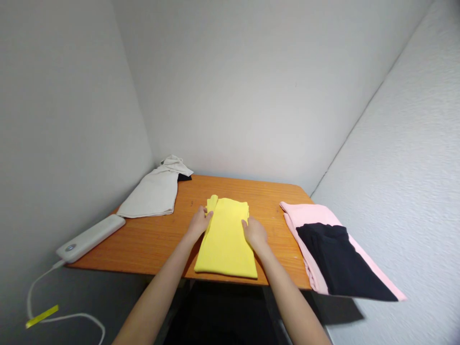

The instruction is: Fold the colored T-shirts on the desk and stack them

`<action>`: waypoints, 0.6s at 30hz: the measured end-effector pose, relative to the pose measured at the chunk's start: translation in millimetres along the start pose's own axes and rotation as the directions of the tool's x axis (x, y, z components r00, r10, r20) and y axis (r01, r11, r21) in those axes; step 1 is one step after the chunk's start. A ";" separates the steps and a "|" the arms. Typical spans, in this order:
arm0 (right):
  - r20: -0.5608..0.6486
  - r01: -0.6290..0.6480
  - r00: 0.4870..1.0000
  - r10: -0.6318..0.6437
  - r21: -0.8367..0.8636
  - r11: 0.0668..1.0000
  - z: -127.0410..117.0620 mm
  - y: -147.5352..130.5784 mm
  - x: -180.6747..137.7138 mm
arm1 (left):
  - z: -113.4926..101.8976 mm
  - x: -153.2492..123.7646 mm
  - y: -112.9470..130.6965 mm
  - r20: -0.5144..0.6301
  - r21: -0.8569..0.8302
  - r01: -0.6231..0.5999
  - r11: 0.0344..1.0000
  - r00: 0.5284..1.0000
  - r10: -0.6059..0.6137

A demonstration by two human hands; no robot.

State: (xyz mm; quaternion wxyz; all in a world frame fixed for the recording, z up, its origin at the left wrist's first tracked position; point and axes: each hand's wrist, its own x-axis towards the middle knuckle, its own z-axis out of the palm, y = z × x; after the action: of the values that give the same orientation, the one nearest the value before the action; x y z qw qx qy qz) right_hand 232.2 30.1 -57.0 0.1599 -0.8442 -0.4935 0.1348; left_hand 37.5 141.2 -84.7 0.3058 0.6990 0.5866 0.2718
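Observation:
A folded yellow garment (225, 239) lies at the middle of the orange wooden table (158, 239), reaching its near edge. My left hand (199, 223) grips the garment's left edge near the far end, thumb on top of the cloth. My right hand (254, 232) holds the right edge, fingers curled over the fabric. Both forearms come in from below.
A folded beige garment (154, 193) lies at the far left with a dark item behind it. A pink garment (309, 215) with a black one (341, 263) on top overhangs the table's right side. A white power bank (89, 238) with a cable sits at the left edge. Walls enclose three sides.

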 end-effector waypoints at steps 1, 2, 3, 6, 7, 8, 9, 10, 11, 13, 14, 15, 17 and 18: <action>-0.006 -0.008 1.000 0.007 -0.021 1.000 4.4 1.9 -1.1 | 2.2 -0.8 -5.1 -0.009 0.020 -0.004 1.000 1.000 0.004; -0.013 -0.011 1.000 0.010 -0.039 0.999 7.3 3.5 -1.9 | 3.2 -1.3 -8.9 -0.019 0.040 -0.007 0.999 1.000 0.008; -0.019 -0.011 1.000 0.010 -0.054 0.998 9.1 5.0 -2.3 | 3.1 -1.3 -11.5 -0.028 0.058 -0.008 0.998 1.000 0.010; -0.033 -0.004 0.999 0.002 -0.086 0.996 9.8 9.2 -1.1 | -1.2 0.6 -14.9 -0.053 0.110 -0.008 0.994 0.999 0.014; -0.038 -0.001 0.999 -0.002 -0.094 0.996 9.5 10.7 -0.8 | -3.9 0.4 -15.0 -0.062 0.127 -0.011 0.992 0.998 0.019; -0.043 0.000 0.999 -0.005 -0.101 0.995 9.1 12.1 -1.1 | -7.1 -0.8 -14.5 -0.074 0.143 -0.017 0.990 0.997 0.028; -0.046 -0.003 0.999 -0.002 -0.105 0.994 8.7 13.3 -2.1 | -10.8 -3.3 -13.0 -0.089 0.160 -0.026 0.987 0.995 0.041; -0.058 -0.009 0.998 0.003 -0.112 0.994 8.4 14.0 -3.6 | -14.7 -6.9 -10.3 -0.111 0.178 -0.040 0.983 0.992 0.060; -0.088 -0.012 0.996 0.001 -0.125 0.992 8.3 14.0 -5.5 | -18.6 -11.5 -6.4 -0.136 0.197 -0.061 0.978 0.987 0.089; -0.199 0.032 0.978 -0.066 -0.168 0.985 9.2 11.3 -8.8 | -24.1 -21.3 4.8 -0.172 0.240 -0.136 0.961 0.968 0.180; -0.258 0.090 0.956 -0.141 -0.200 0.976 10.5 8.7 -9.5 | -24.8 -25.7 11.3 -0.169 0.256 -0.191 0.948 0.956 0.238; -0.296 0.170 0.925 -0.237 -0.236 0.957 12.7 5.5 -9.3 | -23.6 -29.0 17.6 -0.140 0.276 -0.266 0.923 0.939 0.313; -0.274 0.339 0.867 -0.416 -0.287 0.896 19.7 -1.0 -5.8 | -16.1 -31.9 26.8 -0.031 0.337 -0.449 0.827 0.873 0.487; -0.229 0.395 0.855 -0.465 -0.293 0.871 24.3 -3.4 -3.0 | -10.3 -31.7 28.7 0.032 0.373 -0.524 0.765 0.832 0.554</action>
State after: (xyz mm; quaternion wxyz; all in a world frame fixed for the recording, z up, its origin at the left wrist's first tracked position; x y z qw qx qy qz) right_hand 218.7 32.3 -77.5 0.1561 -0.7348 -0.6540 -0.0902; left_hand 43.5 107.5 -57.1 0.0550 0.8707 0.4129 0.2614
